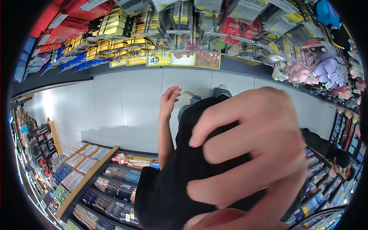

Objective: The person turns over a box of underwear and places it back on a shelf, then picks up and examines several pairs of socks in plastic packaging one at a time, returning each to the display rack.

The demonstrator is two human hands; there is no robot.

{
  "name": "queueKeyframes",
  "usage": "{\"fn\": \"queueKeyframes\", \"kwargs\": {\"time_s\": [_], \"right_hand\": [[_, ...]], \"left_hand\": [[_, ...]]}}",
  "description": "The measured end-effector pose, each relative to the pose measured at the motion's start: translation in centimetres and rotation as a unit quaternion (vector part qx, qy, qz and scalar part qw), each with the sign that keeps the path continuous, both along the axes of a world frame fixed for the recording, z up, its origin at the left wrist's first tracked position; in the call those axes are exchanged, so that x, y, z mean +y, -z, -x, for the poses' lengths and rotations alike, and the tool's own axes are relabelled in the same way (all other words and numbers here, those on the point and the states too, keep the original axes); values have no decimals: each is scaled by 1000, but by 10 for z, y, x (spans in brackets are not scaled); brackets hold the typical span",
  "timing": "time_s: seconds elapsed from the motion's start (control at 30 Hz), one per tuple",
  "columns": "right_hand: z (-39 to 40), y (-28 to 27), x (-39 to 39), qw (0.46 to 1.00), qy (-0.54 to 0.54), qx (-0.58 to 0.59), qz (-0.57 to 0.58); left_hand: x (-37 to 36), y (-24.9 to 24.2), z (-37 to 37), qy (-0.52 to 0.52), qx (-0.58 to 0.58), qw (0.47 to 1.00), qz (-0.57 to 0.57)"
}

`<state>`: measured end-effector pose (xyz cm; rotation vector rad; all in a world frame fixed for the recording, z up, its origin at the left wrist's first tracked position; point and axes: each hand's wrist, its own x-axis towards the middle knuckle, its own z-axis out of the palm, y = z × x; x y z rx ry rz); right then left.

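Observation:
Close to the camera, my right hand (253,142) is raised in front of my black shirt (165,195). Its fingers are bent and spread apart, slightly blurred, with nothing seen between them. My left hand (168,100) hangs lower at my left side, over the grey tiled floor (142,99). Its fingers are loosely curled with gaps, and no object shows in it. The nearest goods ahead of it are a yellow printed pack (159,58) and a box of brown items (207,60) on the bottom shelf. Neither hand touches the goods.
A display ahead holds hanging packets (245,11), yellow boxes (115,23) and plush items (329,71). Behind me stand racks of folded packed goods (111,203) and a wood-edged shelf (90,178). Another person in dark clothes (318,143) is at the right.

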<state>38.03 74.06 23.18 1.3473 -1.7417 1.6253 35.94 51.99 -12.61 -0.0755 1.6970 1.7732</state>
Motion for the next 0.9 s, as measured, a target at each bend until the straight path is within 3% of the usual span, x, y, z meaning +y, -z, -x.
{"fn": "queueKeyframes", "kwargs": {"time_s": [0.07,0.17,0.2,0.27,0.3,0.33,0.37,0.4,0.5,0.53,0.57,0.63,0.67,0.73,0.8,0.83,0.9], "right_hand": [[-6,-1,5,1000,16,9,-15],[-6,19,-10,987,97,110,64],[-12,19,-15,986,126,53,98],[-25,55,18,985,90,-141,40],[-18,69,12,970,104,-173,133],[-13,92,35,966,79,-244,31],[-10,126,25,921,179,-336,85],[-3,173,36,902,206,-379,21],[-9,329,68,774,235,-582,76],[-14,364,81,716,260,-642,83],[-16,388,90,716,264,-641,85],[-15,425,109,603,338,-722,27],[-7,451,123,605,336,-721,25],[13,495,146,701,400,-566,-168],[44,500,161,701,448,-529,-167],[55,497,162,694,498,-494,-163],[74,486,171,699,499,-495,-134]], "left_hand": [[7,-34,-5,-35,-6,995,94],[3,-17,3,-18,-11,997,68],[3,-15,5,-9,-15,998,68],[7,-11,14,42,17,998,48],[9,-10,18,49,15,998,47],[14,-9,23,56,18,998,39],[19,-9,27,62,19,997,31],[25,-12,33,69,24,997,34],[56,-16,53,61,44,997,22],[69,-14,62,66,46,997,21],[85,-10,72,81,64,994,26],[117,-2,94,96,83,991,32],[135,4,107,103,119,986,47],[162,30,130,106,152,980,69],[187,64,153,106,264,956,76],[194,67,156,105,265,955,79],[215,72,166,86,257,953,133]]}}
